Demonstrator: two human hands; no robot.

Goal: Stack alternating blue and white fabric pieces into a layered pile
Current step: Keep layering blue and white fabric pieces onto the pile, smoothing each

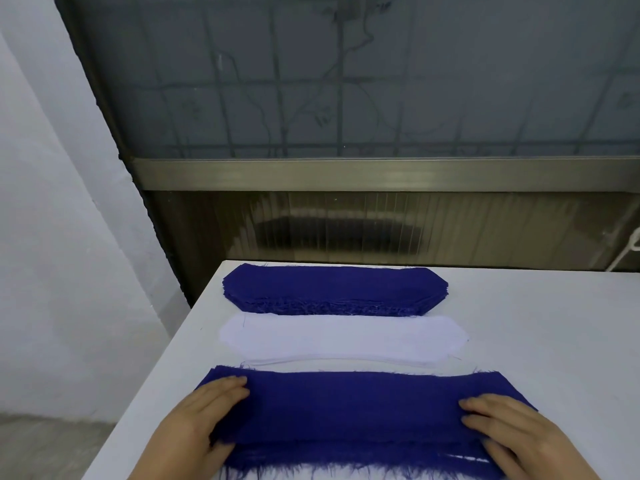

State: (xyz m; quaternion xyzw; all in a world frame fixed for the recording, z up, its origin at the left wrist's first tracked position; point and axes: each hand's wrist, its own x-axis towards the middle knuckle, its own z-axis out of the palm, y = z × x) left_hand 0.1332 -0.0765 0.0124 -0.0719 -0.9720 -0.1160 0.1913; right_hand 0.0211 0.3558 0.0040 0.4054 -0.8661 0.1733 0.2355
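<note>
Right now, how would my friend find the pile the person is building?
Start at the white table. Three fabric piles lie in a row going away from the person; take the nearest pile. It is blue on top, like the far blue pile, but only this one has the left hand and right hand on its ends.

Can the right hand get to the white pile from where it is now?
Probably yes: the right hand rests flat on the near blue pile, and nothing stands between it and the white pile.
</note>
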